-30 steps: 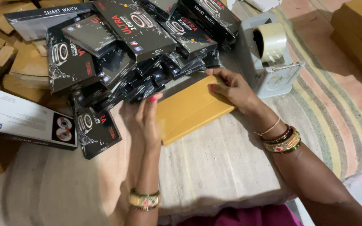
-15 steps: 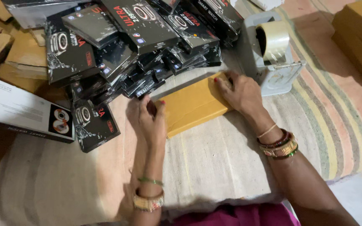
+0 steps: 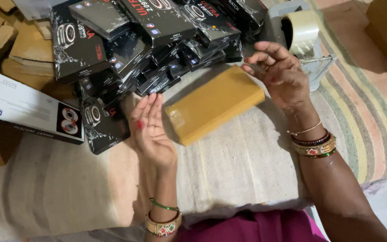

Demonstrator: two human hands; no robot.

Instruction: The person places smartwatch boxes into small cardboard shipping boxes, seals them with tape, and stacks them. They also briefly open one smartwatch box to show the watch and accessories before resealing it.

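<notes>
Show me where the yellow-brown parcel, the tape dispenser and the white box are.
yellow-brown parcel (image 3: 216,104), head view, middle of its top face
tape dispenser (image 3: 302,31), head view, on the tape roll
white box (image 3: 19,104), head view, its white face

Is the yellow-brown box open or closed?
Closed: the yellow-brown box shows smooth unbroken faces with no lifted flap, between the left hand and right hand.

The brown parcel (image 3: 213,104) looks like matt cardboard sealed under glossy tape. The black boxes (image 3: 113,49) wear shiny, crinkled plastic film. The striped mat (image 3: 247,166) is rough woven cloth, and the tape roll (image 3: 302,31) is glossy and translucent.
</notes>
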